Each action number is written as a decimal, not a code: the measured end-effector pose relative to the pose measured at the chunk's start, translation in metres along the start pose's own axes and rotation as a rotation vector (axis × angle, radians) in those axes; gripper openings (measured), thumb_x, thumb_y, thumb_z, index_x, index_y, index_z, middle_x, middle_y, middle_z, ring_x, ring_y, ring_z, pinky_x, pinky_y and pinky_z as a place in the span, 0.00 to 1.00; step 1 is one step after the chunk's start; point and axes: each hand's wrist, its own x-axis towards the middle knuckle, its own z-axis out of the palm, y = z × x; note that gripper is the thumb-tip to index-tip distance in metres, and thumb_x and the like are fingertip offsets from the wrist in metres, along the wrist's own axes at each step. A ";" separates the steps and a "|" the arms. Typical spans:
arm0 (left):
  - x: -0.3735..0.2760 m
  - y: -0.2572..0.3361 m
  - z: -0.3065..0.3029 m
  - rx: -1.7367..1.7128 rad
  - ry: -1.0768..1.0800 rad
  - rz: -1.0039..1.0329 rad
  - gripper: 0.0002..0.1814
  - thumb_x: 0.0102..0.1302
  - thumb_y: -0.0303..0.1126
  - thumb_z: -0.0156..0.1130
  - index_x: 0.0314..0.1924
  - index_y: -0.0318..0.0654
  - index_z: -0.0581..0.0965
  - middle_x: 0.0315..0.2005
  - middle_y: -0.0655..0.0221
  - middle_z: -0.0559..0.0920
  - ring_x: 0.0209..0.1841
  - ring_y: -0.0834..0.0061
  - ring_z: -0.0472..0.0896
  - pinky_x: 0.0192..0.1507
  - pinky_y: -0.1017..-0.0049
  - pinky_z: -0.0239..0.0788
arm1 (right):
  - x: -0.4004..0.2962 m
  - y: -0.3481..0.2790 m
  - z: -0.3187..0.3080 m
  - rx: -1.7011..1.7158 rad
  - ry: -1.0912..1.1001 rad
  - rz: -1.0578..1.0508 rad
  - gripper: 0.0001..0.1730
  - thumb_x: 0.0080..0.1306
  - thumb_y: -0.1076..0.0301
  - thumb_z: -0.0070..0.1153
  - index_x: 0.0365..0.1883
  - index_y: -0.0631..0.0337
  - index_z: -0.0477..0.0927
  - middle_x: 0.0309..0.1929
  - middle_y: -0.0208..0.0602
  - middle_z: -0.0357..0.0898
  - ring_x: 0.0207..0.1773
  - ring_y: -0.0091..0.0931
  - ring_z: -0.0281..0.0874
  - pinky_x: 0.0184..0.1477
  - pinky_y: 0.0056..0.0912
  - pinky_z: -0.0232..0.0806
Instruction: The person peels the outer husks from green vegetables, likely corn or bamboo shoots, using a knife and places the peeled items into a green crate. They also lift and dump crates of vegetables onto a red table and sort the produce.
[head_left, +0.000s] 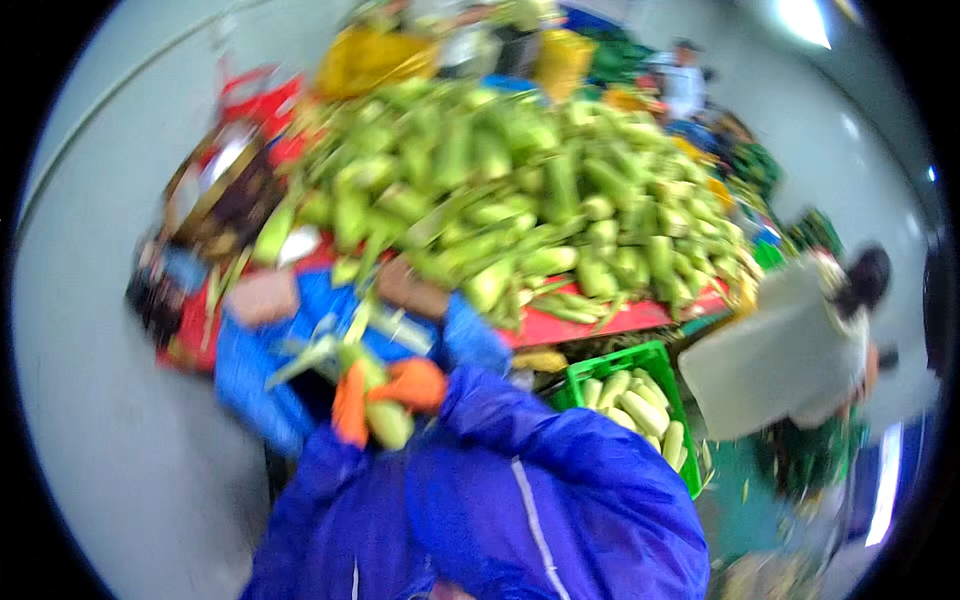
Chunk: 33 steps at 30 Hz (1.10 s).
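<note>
Both my hands wear orange gloves and hold one green ear, apparently corn in the husk (391, 424), close in front of my purple-blue jacket. My left hand (350, 405) grips its left side. My right hand (414, 384) is wrapped around it from the right. Loose pale leaves (311, 358) spread from its upper end. Just beyond is blue clothing (255, 375) with what look like another person's bare forearms (412, 287); blur hides the details. A large heap of green ears (480, 195) covers the red-topped table (600, 324) ahead.
A green plastic crate (574, 375) holding pale, smooth ears (643, 411) stands to my right. Beyond it, a person in a light garment (780, 352) is close by. Yellow bags (375, 60) and more people are behind the heap. Dark-clothed figures (225, 187) are at the left.
</note>
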 end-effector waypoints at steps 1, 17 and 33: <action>-0.003 0.038 0.034 -0.170 0.001 -0.184 0.26 0.71 0.52 0.53 0.59 0.43 0.70 0.44 0.64 0.77 0.43 0.70 0.77 0.43 0.69 0.71 | -0.005 0.002 -0.008 -0.070 0.028 0.056 0.31 0.53 0.42 0.67 0.37 0.65 0.83 0.29 0.41 0.84 0.27 0.27 0.82 0.28 0.30 0.75; -0.022 0.075 0.046 -0.443 -0.112 -0.310 0.30 0.67 0.50 0.62 0.61 0.40 0.70 0.44 0.70 0.80 0.42 0.77 0.79 0.43 0.75 0.72 | 0.002 0.033 0.003 0.652 0.117 0.090 0.04 0.50 0.75 0.55 0.24 0.66 0.77 0.16 0.39 0.74 0.12 0.27 0.68 0.16 0.31 0.61; 0.009 0.015 -0.004 -0.425 0.300 -0.078 0.29 0.66 0.49 0.62 0.60 0.40 0.70 0.48 0.59 0.80 0.46 0.63 0.81 0.49 0.63 0.73 | 0.004 0.054 -0.026 1.309 0.279 0.218 0.08 0.51 0.66 0.55 0.27 0.61 0.76 0.16 0.34 0.71 0.16 0.29 0.68 0.19 0.29 0.63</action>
